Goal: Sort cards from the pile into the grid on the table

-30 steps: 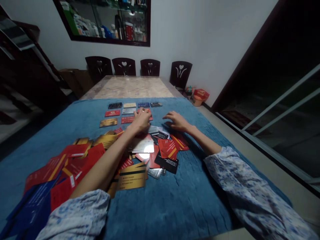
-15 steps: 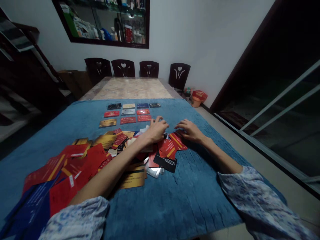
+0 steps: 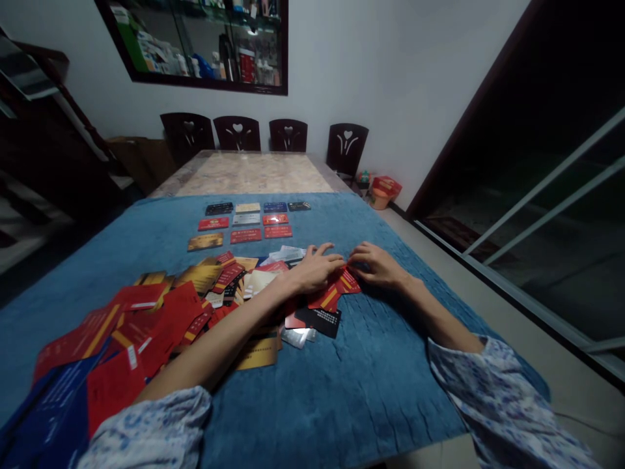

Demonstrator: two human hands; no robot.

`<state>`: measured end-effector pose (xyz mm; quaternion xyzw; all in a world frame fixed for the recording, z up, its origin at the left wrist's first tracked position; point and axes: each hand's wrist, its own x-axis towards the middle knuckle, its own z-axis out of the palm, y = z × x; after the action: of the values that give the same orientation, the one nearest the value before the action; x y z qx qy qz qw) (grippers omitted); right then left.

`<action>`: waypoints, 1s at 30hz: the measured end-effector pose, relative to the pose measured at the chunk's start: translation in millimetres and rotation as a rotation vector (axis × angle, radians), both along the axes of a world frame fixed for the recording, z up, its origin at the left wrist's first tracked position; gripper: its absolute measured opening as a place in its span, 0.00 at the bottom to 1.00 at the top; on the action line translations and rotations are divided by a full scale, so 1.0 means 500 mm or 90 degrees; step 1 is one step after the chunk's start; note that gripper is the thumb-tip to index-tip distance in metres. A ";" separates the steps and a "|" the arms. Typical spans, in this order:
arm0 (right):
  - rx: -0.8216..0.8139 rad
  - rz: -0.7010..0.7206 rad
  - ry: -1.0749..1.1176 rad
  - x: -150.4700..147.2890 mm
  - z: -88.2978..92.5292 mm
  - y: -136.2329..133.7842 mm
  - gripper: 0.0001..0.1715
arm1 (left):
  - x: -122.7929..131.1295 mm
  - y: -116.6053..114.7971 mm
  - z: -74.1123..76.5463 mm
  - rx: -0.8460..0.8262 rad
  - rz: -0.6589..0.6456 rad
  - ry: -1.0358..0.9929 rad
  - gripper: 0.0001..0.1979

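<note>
My right hand (image 3: 375,264) curls its fingers at the upper right of a red card (image 3: 348,281) with yellow stripes, its fingertips closed on the edge. My left hand (image 3: 317,268) reaches across the heap with fingers apart, its fingertips by the same card; the palm side is hidden. Beneath the hands lie another red card (image 3: 323,298), a black card (image 3: 319,319) with white print and a clear plastic piece (image 3: 295,337). Under my left forearm sits a gold card (image 3: 258,353). Gold, red and black cards are heaped left of my hands.
Rows of cards and small stacks, among them a gold card (image 3: 206,242) and a silver card (image 3: 246,219), lie beyond the heap. Large red envelopes (image 3: 114,391) and blue sleeves (image 3: 53,410) cover the near left. A blue cloth (image 3: 371,391) covers the table; chairs (image 3: 346,146) stand behind.
My left hand has moved right, towards the right hand, over the red cards. My right hand's fingers have curled in at the red card's edge. The view has shifted slightly.
</note>
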<state>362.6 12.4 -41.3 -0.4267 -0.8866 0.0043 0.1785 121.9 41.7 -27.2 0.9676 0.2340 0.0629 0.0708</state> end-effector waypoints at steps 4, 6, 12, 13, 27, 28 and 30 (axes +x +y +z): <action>-0.002 0.018 0.002 -0.007 -0.007 -0.004 0.11 | -0.005 0.002 -0.008 -0.013 -0.037 0.009 0.28; 0.001 0.019 -0.004 -0.011 -0.012 -0.003 0.12 | -0.007 0.003 -0.011 -0.010 -0.046 0.025 0.27; 0.024 0.031 -0.001 -0.013 -0.018 -0.002 0.14 | -0.009 0.001 -0.006 0.029 -0.026 0.046 0.23; 0.030 0.036 0.005 -0.013 -0.018 -0.002 0.14 | -0.008 0.000 -0.004 0.041 -0.020 0.053 0.21; -0.042 0.078 0.077 -0.012 -0.011 -0.015 0.23 | -0.011 0.012 0.002 0.049 0.046 0.074 0.14; -0.047 0.077 0.077 -0.010 -0.012 -0.014 0.22 | -0.012 0.013 0.002 0.041 0.044 0.072 0.14; -0.056 0.073 0.081 -0.007 -0.013 -0.011 0.21 | -0.013 0.016 0.003 0.031 0.039 0.067 0.13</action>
<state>358.9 7.0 -47.9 -0.3818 -0.8953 0.0806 0.2148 115.2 49.6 -25.7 0.9633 0.2656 0.0196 0.0329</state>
